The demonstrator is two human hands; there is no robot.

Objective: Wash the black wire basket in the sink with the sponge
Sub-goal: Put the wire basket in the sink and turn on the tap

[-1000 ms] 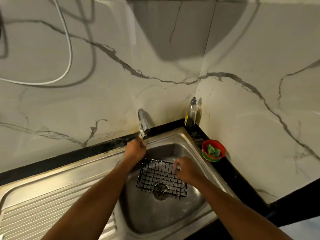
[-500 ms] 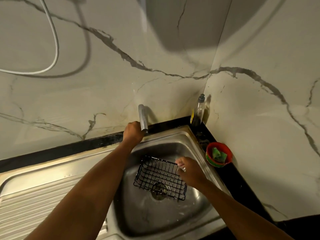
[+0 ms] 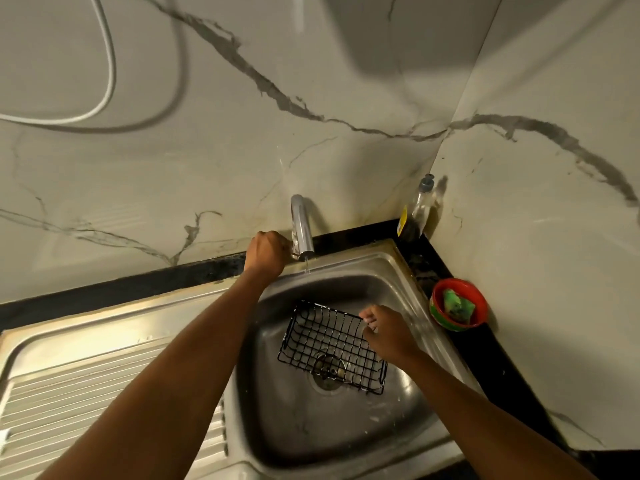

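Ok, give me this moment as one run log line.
left hand: grips tap handle | right hand: holds black wire basket rim, in sink | tap: thin trickle | sponge: in red bowl

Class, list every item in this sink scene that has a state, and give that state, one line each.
tap: on, thin stream leaving the spout
tap handle: gripped by the left hand
black wire basket: upright in the sink, over the drain, its right rim held by the right hand
sponge: lying in the red bowl, untouched
soap bottle: upright, capped, in the corner
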